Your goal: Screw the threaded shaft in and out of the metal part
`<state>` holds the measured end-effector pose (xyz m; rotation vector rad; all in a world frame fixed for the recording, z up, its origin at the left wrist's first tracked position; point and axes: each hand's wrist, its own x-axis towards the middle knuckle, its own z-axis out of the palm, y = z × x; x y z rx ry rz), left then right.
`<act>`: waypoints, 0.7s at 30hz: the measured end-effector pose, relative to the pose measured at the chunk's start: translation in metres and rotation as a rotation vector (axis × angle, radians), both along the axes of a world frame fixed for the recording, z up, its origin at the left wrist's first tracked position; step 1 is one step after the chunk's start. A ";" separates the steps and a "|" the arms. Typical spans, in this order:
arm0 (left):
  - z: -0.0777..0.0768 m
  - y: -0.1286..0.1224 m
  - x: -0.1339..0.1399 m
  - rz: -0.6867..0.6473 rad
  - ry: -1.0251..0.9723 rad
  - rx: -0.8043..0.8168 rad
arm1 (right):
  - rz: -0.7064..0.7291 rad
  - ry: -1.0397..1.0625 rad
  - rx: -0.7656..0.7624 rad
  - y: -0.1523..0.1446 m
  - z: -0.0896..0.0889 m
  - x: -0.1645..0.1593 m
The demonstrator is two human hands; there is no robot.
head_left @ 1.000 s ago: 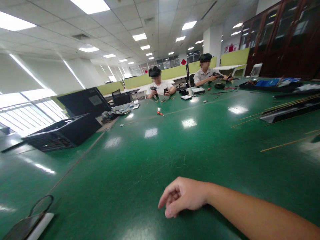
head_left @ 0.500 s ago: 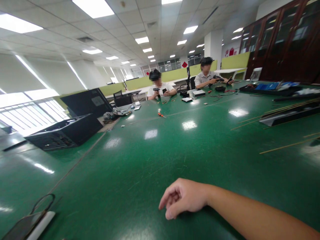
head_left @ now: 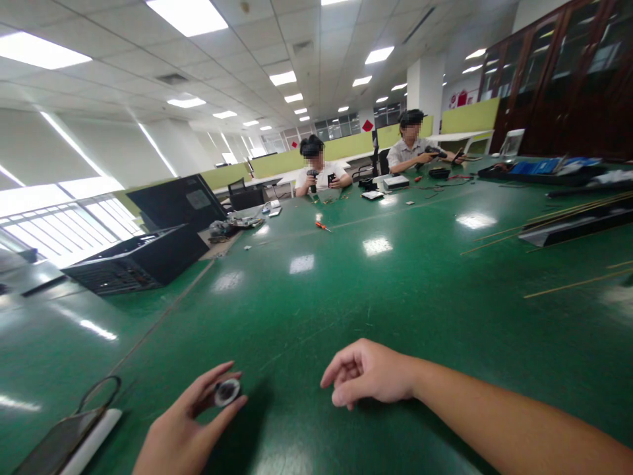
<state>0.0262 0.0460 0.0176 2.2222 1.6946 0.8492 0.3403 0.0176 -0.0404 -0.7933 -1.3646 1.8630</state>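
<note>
My left hand point(head_left: 190, 422) is in the lower left, raised over the green table point(head_left: 297, 316). Between its thumb and fingers it grips a small round piece with a pale rim and dark centre point(head_left: 227, 392); its exact kind is too blurred to tell. My right hand point(head_left: 370, 373) hovers near the tabletop to the right, loosely curled with a gap between thumb and forefinger. Nothing shows in it. A dark flat device with a cable loop and a white side point(head_left: 74, 442) lies left of my left hand.
An opened black computer case point(head_left: 143, 257) stands at the left. An orange-handled screwdriver point(head_left: 321, 225) lies farther up the table. Thin yellowish rods point(head_left: 573, 287) and a black tray with blue items point(head_left: 539, 170) are at the right. Two people point(head_left: 321, 177) work with handheld tools across the table.
My left hand has come into view from below, holding the small round piece. My right hand keeps its loose curl and sits slightly higher in view. The view has shifted a little.
</note>
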 end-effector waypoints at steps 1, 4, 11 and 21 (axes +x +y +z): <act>0.002 0.009 0.018 -0.052 -0.020 -0.077 | -0.086 0.007 0.027 0.003 0.000 0.003; 0.005 0.036 0.083 -0.238 -0.071 -0.180 | -0.448 0.001 0.158 0.014 -0.002 0.019; -0.030 0.059 0.158 -0.524 -0.061 -0.138 | -0.839 -0.507 0.452 0.029 -0.020 0.044; -0.056 0.061 0.149 -0.563 -0.169 -0.204 | -0.607 -0.799 0.490 0.022 -0.013 0.028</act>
